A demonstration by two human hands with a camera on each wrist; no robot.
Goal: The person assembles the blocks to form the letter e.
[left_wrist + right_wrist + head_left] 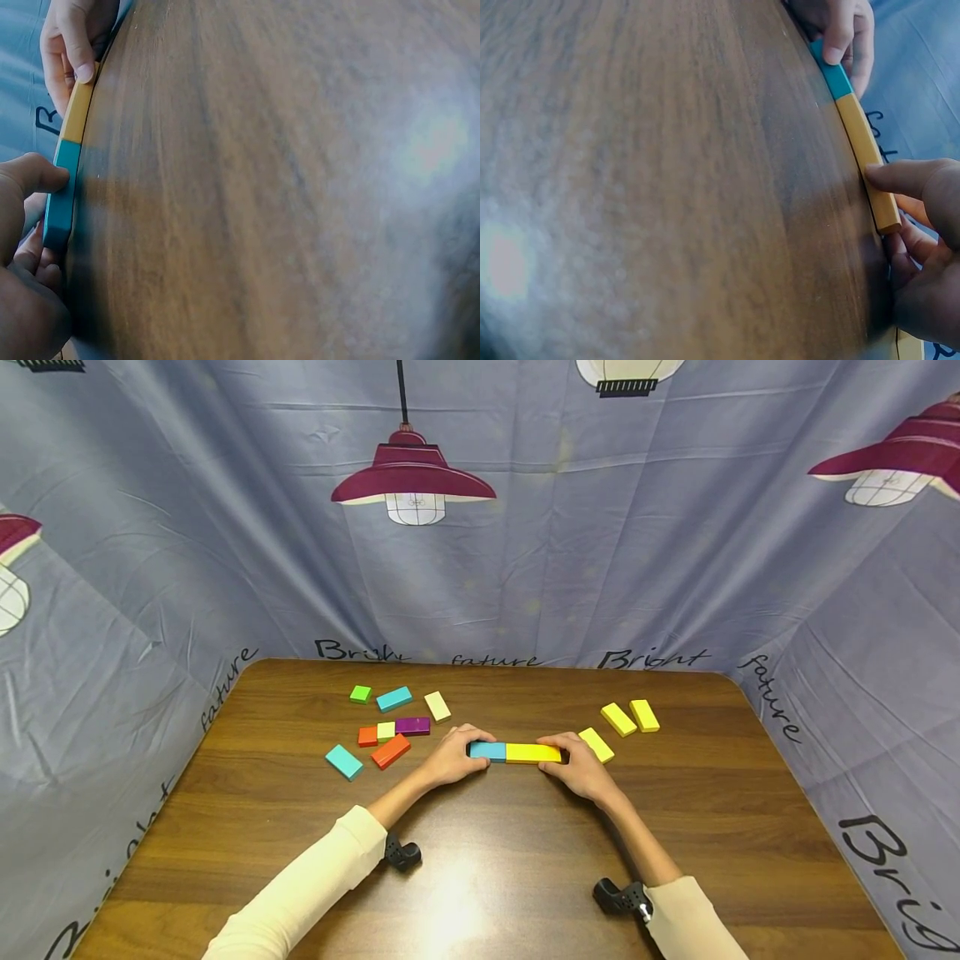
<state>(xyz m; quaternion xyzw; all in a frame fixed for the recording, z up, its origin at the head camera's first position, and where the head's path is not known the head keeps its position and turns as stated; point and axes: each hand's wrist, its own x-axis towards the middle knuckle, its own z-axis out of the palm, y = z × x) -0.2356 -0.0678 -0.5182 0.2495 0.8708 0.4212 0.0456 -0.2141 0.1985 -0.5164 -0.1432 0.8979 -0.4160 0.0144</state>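
A blue block [491, 751] and a bright yellow block [527, 753] lie end to end in one row on the wooden table. My left hand [450, 757] pinches the blue block [63, 191] near its outer end, thumb on the near side. On the other end of the row, my right hand [582, 767] grips the yellow block [864, 142] between thumb and fingers. The short ends of the two blocks meet, as both wrist views show. Behind the right hand lies a light yellow block [597, 744], close to its knuckles.
Left of the row lie loose blocks: green [361, 694], two blue, cream [437, 706], purple [412, 726], pale yellow [386, 732] and two orange-red ones. Two more yellow blocks [618, 719] lie at the right. A printed curtain [480, 568] hangs behind the table [712, 777].
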